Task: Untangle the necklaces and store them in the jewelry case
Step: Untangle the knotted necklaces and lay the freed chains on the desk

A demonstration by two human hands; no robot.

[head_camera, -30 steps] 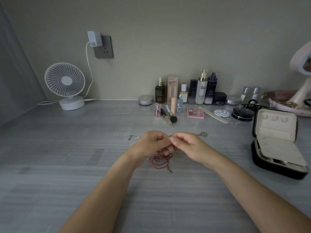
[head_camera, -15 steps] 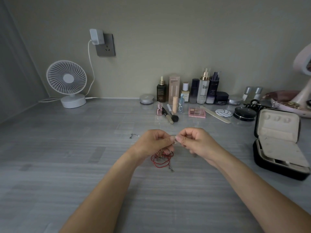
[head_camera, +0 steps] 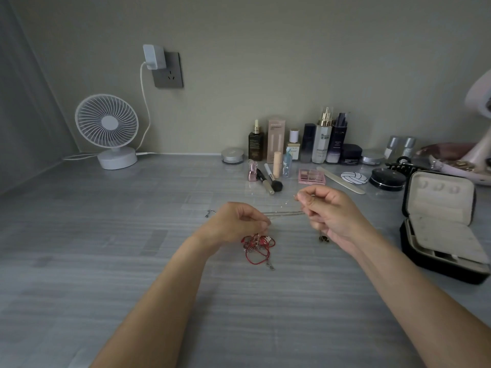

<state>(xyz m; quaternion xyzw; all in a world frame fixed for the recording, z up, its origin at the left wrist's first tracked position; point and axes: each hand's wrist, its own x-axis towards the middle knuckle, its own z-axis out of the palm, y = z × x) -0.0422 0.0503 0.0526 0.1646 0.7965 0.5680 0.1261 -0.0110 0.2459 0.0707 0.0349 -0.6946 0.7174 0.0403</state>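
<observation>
While the left hand [head_camera: 239,221] has its grip pinched on the top of the red tangle [head_camera: 256,244], which spills onto the surface [head_camera: 127,261] beneath it, the right hand [head_camera: 329,211] is clamped on a thin silver chain [head_camera: 284,213] drawn taut between the 2 hands. From where I stand, a slow, level pull to the right looks best, with the left fingers pinning the knot. If it snags, I would slacken and tease the loop open, not tug. The jewelry case [head_camera: 441,227] lies open on the right, well apart.
</observation>
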